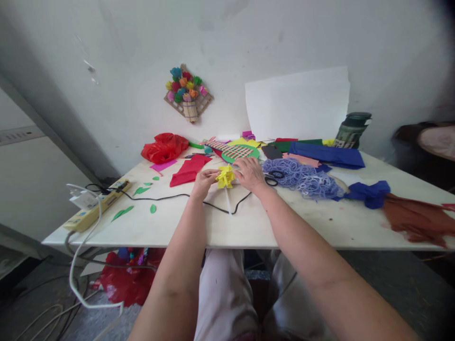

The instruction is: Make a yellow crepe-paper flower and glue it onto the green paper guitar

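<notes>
The flower (225, 177) sits between the left hand (204, 183), fingers pinched on its edge, and the curled right hand (251, 174) (grip unclear): yellow, ruffled.

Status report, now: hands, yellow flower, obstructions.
Left hand, right hand at opposite sides of yellow flower; exact grip too small to tell. Black cable lies close on the near side. Scissors close beside right hand.

Between the fingers (249, 169), the flower (225, 176) looks like matt, crinkled paper; left beyond them, the bag (165, 148) is glossy plastic; right of them, the yarn (302, 177) looks matt; beneath, the table (302, 227) is smooth.
</notes>
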### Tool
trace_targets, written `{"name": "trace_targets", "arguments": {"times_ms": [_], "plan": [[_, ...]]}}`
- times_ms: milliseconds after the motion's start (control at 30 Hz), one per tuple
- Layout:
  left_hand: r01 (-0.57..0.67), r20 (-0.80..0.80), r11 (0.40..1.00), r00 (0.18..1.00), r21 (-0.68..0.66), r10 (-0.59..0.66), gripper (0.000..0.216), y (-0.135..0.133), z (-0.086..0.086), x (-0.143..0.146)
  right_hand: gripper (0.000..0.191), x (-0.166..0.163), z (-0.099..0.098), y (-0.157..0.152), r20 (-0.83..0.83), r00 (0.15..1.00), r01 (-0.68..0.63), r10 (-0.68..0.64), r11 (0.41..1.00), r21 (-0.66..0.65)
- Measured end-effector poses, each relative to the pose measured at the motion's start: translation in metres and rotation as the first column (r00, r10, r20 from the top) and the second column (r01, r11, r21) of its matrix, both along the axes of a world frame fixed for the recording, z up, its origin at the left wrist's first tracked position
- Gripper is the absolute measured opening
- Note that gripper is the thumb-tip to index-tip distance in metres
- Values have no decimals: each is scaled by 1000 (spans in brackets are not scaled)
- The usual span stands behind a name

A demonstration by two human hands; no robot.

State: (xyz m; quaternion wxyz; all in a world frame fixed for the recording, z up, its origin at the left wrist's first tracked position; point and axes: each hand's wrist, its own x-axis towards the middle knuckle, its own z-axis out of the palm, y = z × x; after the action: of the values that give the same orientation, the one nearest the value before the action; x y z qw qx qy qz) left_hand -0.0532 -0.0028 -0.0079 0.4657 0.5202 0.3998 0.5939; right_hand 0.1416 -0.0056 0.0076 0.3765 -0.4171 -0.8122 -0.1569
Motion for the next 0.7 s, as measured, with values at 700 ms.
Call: {"name": "trace_targets", "arguments": {"times_ms": [700], "plan": [[78,-84,996,994,45,-74,39,-4,6,-5,28,-4,5,-8,-72,996,-59,48,986,-154]]}}
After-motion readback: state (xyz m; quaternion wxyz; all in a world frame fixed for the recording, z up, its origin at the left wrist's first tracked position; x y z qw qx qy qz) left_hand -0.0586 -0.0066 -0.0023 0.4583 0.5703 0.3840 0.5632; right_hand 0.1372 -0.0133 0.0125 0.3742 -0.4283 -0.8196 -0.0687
